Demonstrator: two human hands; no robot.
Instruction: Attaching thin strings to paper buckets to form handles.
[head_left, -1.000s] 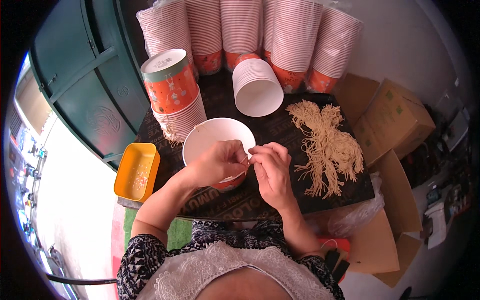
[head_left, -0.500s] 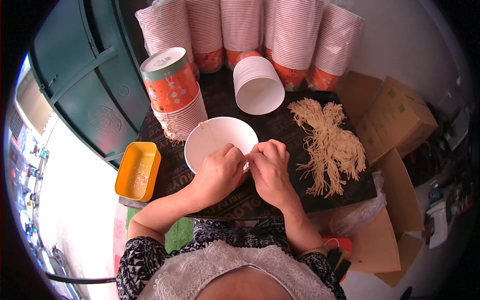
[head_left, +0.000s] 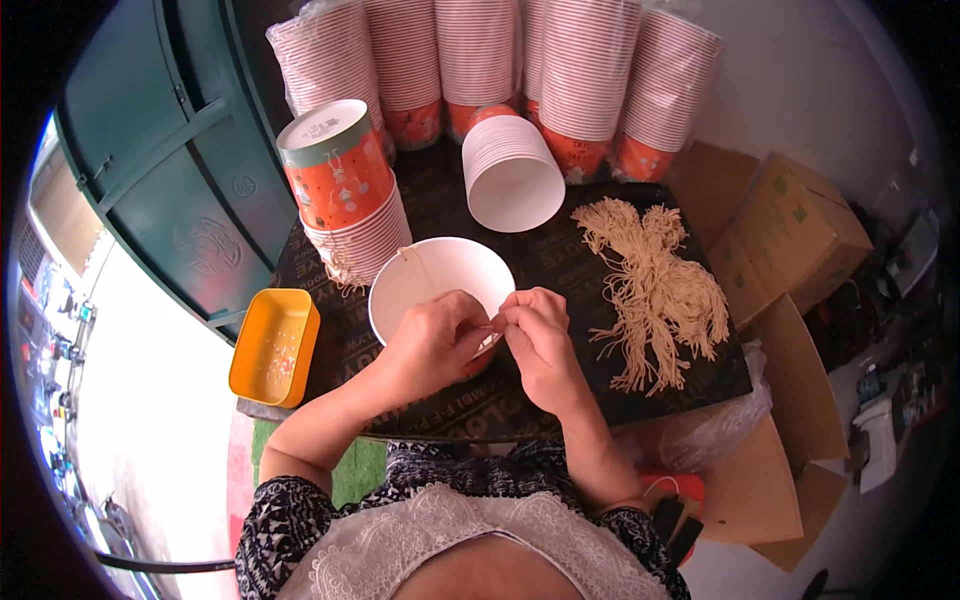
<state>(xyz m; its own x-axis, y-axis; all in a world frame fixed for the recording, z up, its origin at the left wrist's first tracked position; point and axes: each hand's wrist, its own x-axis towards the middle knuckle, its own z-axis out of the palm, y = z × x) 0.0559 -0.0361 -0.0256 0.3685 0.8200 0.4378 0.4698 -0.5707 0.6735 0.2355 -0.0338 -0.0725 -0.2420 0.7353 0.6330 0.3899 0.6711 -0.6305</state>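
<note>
A white-lined paper bucket (head_left: 478, 268) stands mouth up in front of me, its outside orange where it shows. A thin beige cord (head_left: 418, 262) hangs from its far-left rim and runs down inside toward my hands. At the near-right rim my left hand (head_left: 435, 345) is closed in a pinch, with fingertips against those of my right hand (head_left: 540, 340), which is pinched too. Between them a short bit of cord shows, mostly covered by the fingers. To the right lies a loose bundle of beige cords (head_left: 665, 290).
Upside-down nested buckets (head_left: 345, 190) stand at the left, cords hanging from their rims. Behind, another nested stack (head_left: 515, 180) lies on its side before tall wrapped stacks (head_left: 585, 80). A yellow tray (head_left: 308, 345) holds small bits. Cardboard boxes (head_left: 800, 225) stand right of the dark table (head_left: 560, 260).
My fingers have shifted slightly at the near rim, with the left hand turning a little and both still pinched together. The bucket and cord bundle stay in place.
</note>
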